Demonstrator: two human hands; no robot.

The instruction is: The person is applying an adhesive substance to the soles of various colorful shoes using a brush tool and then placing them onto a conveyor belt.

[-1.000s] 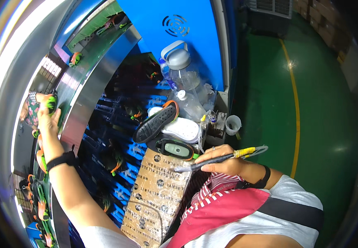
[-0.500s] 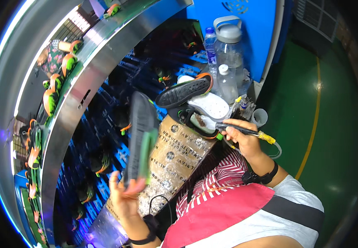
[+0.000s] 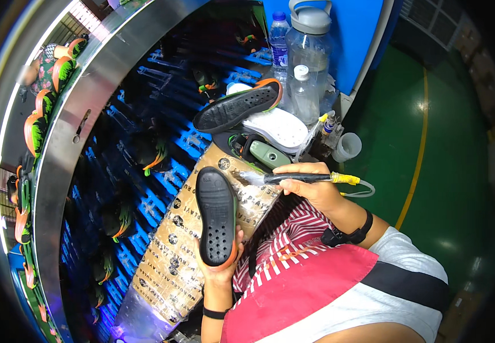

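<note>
My left hand [image 3: 220,275] grips a black shoe sole [image 3: 215,211] by its orange heel end. Its inner face is turned up, with a pattern of small holes, and green shows along one side. In my right hand [image 3: 320,191] is a brush [image 3: 293,178] with a black handle, yellow tape and a clear tube at its end. The bristles point left, just beyond the sole's edge and apart from it. Behind the brush lies a shoe with a green oval piece [image 3: 270,154] in its opening. A white sole [image 3: 279,129] and another black sole [image 3: 239,107] with an orange end rest beyond that.
A tape-covered brown work surface [image 3: 173,257] lies under the held sole. At its left runs a blue-slatted rack [image 3: 138,200] with several shoes, bounded by a curved metal rim [image 3: 81,103]. Bottles [image 3: 307,51] and a plastic cup [image 3: 347,147] stand at the far right.
My left hand has brought the sole right, onto the area over the brown surface, and it no longer blurs. My right hand has drawn the brush away from the shoe with the green piece, toward the held sole.
</note>
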